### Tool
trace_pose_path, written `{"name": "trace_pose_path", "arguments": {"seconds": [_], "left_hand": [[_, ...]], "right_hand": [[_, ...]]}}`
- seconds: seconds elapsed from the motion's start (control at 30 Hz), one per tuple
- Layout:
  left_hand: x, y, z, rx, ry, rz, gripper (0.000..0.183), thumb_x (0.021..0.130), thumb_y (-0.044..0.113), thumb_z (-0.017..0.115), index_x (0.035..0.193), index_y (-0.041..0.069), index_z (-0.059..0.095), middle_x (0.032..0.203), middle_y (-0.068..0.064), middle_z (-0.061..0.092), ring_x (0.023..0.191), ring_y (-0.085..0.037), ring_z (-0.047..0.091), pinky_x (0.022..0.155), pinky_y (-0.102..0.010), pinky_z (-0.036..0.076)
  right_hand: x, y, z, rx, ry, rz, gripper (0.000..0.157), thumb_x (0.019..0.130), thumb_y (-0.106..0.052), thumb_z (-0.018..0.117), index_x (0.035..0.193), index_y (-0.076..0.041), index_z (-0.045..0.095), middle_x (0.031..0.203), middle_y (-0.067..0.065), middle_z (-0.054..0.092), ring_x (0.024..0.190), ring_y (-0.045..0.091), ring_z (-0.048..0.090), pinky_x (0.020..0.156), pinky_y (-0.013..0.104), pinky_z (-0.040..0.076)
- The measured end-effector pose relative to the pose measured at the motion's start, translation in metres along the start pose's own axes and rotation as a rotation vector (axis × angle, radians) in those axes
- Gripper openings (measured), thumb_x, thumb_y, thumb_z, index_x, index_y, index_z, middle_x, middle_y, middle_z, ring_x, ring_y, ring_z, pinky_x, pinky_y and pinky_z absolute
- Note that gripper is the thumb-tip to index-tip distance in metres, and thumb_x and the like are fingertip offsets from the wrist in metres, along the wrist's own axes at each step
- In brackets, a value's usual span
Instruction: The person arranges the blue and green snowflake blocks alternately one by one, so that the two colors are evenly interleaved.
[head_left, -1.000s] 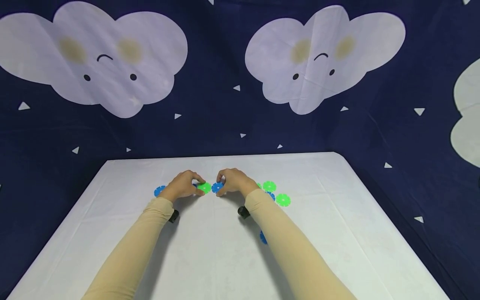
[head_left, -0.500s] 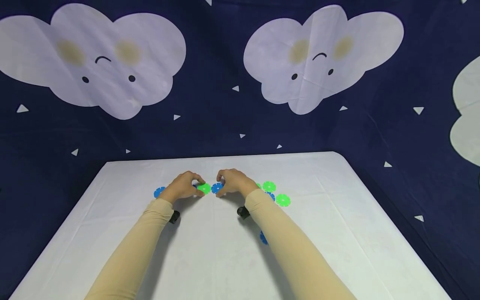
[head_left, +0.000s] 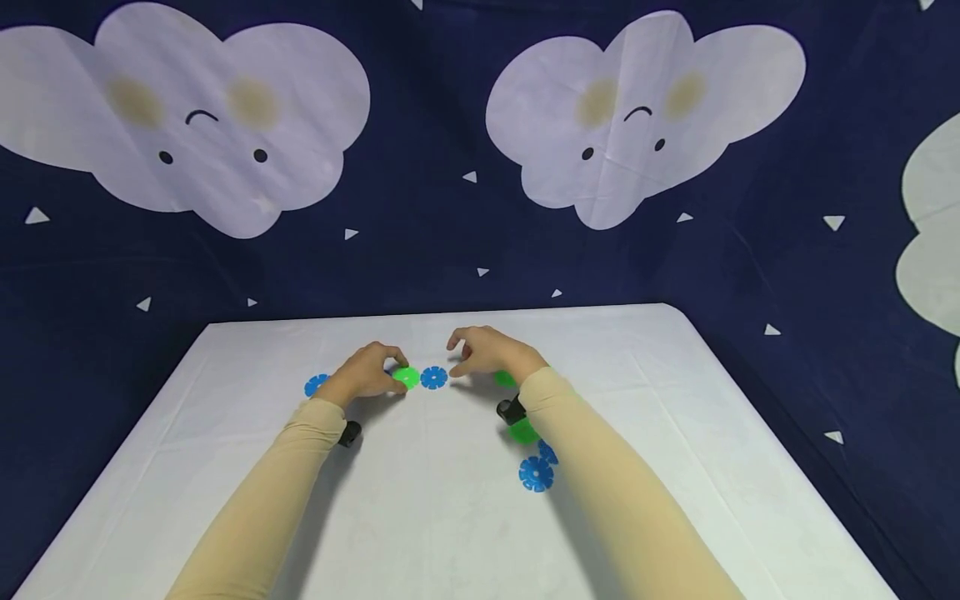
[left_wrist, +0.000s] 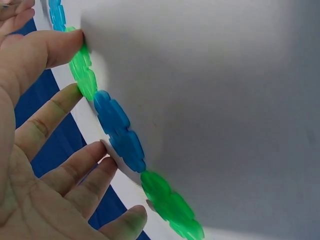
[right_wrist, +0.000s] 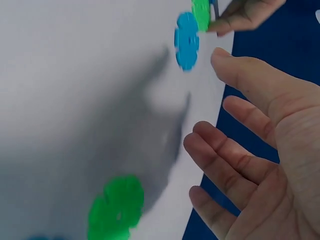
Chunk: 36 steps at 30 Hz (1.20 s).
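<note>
In the head view my left hand [head_left: 367, 371] pinches a green notched plastic disc [head_left: 407, 377] at its edges, thumb on the near side. The left wrist view shows the thumb and index fingertip on that green disc [left_wrist: 82, 67]. A blue disc [left_wrist: 119, 131] and a second green disc [left_wrist: 172, 206] follow it in a line beside the other fingers. At its other end lies a blue disc [head_left: 433, 377], flat on the table. My right hand [head_left: 487, 350] hovers just right of this blue disc, its fingers loosely bent around nothing.
Another blue disc [head_left: 317, 385] shows partly behind my left wrist. Below the right hand are green discs, one [head_left: 505, 378] near the wrist and one [head_left: 523, 431] under the black wrist camera [head_left: 512, 410]. Two blue discs [head_left: 536, 474] lie nearer on the white table [head_left: 420, 517].
My right hand has let go of the blue disc and moved right, leaving it beside the green one. The right forearm now uncovers the near blue discs and hides others. My left hand stays put.
</note>
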<state>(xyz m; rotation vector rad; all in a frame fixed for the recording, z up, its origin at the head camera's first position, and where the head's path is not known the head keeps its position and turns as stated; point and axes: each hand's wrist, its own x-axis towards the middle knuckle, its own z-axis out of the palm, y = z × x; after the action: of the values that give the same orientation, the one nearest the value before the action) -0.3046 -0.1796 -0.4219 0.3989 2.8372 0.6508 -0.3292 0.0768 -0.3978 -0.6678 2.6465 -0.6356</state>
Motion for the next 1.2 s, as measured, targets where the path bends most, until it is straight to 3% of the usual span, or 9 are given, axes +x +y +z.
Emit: {"name": "trace_pose_path", "arguments": {"seconds": [0.3, 0.57, 0.93, 1.2], "left_hand": [[-0.003, 0.003, -0.001, -0.001, 0.0, 0.012, 0.048, 0.085, 0.019, 0.088, 0.13, 0.005, 0.073, 0.147, -0.028, 0.06, 0.143, -0.049, 0.053, 0.122, -0.065, 0.043], [0.0, 0.01, 0.001, 0.034, -0.016, 0.001, 0.054, 0.088, 0.028, 0.089, 0.134, 0.005, 0.071, 0.151, -0.025, 0.06, 0.147, -0.048, 0.051, 0.123, -0.064, 0.042], [0.006, 0.025, 0.006, 0.025, -0.019, 0.074, 0.056, 0.089, 0.032, 0.089, 0.137, 0.008, 0.071, 0.153, -0.022, 0.061, 0.148, -0.046, 0.051, 0.125, -0.061, 0.041], [0.011, 0.028, 0.014, 0.008, -0.014, 0.073, 0.054, 0.09, 0.031, 0.088, 0.137, 0.01, 0.072, 0.155, -0.019, 0.061, 0.151, -0.044, 0.049, 0.126, -0.06, 0.039]], "right_hand": [[-0.018, 0.021, -0.018, -0.034, -0.011, 0.074, 0.052, 0.093, -0.029, 0.085, 0.141, -0.017, 0.067, 0.136, 0.011, 0.068, 0.126, 0.028, 0.061, 0.113, 0.049, 0.051], [-0.031, 0.04, -0.023, -0.087, -0.043, 0.14, 0.053, 0.089, -0.028, 0.089, 0.137, -0.017, 0.07, 0.138, 0.012, 0.068, 0.129, 0.029, 0.061, 0.116, 0.052, 0.05], [-0.04, 0.057, -0.02, -0.118, -0.039, 0.106, 0.048, 0.088, -0.029, 0.09, 0.13, -0.012, 0.076, 0.13, 0.009, 0.072, 0.117, 0.025, 0.064, 0.112, 0.046, 0.054], [-0.044, 0.062, -0.014, -0.114, 0.018, 0.085, 0.046, 0.088, -0.028, 0.091, 0.128, -0.009, 0.078, 0.132, 0.011, 0.074, 0.125, 0.028, 0.066, 0.115, 0.046, 0.054]]}}
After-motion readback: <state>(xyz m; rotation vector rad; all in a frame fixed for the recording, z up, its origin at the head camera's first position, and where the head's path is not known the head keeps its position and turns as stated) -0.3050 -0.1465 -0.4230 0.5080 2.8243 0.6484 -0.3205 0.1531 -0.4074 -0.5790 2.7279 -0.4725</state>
